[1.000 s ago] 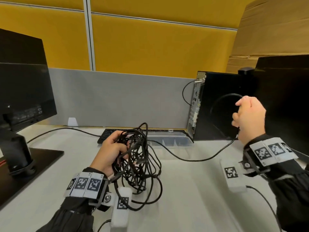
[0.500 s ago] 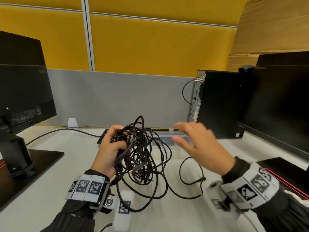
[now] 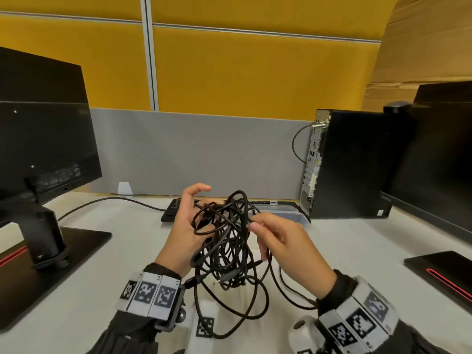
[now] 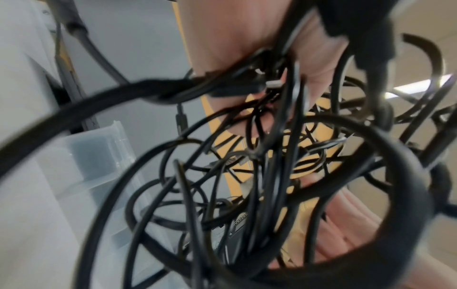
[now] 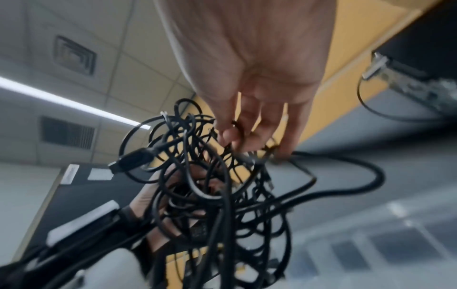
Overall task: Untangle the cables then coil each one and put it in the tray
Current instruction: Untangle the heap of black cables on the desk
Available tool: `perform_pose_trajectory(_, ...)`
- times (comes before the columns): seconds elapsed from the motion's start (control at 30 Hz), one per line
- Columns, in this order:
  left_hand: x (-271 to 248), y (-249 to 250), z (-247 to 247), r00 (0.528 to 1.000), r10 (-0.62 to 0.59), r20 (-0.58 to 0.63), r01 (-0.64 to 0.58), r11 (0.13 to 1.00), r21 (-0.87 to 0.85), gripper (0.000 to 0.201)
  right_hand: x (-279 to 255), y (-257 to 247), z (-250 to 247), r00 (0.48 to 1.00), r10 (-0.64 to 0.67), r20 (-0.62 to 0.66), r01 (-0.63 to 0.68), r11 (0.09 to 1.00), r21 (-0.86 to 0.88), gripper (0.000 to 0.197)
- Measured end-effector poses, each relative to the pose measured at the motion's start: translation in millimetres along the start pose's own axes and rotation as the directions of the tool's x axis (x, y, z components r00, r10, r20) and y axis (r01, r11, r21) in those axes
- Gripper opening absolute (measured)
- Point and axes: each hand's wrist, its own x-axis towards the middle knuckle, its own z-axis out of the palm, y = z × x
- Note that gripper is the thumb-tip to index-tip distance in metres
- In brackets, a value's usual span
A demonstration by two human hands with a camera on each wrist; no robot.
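Observation:
A tangle of black cables hangs above the white desk between my hands, its lower loops trailing on the desk. My left hand holds the tangle's upper left side, with strands across the palm and fingers loosely curled over them. My right hand pinches one strand at the top right of the tangle; the right wrist view shows the fingertips closed on a thin cable. A USB plug sticks out of the tangle. The clear plastic tray lies just behind the hands.
A black monitor on a stand fills the left side. A keyboard sits behind my left hand. A PC tower and a second monitor stand at the right, with its base near me.
My right hand let go of the strand it had pulled out to the right, swung back and now pinches a strand at the tangle. My left hand's fingers have loosened.

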Motion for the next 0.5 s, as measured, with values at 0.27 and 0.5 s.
perform_pose_trajectory(0.27,-5,8,6,0.993,0.022,0.117,-0.046,0.977,0.208,0.051,3,3,-1,0.998,-0.023,-0.061,0.025,0.999,0.023,0.013)
perform_pose_trajectory(0.5,-6,9,13,0.976,0.036,0.213,-0.079,0.977,0.198,0.055,11,15,0,0.994,0.057,0.095,-0.071,0.986,0.149,0.034)
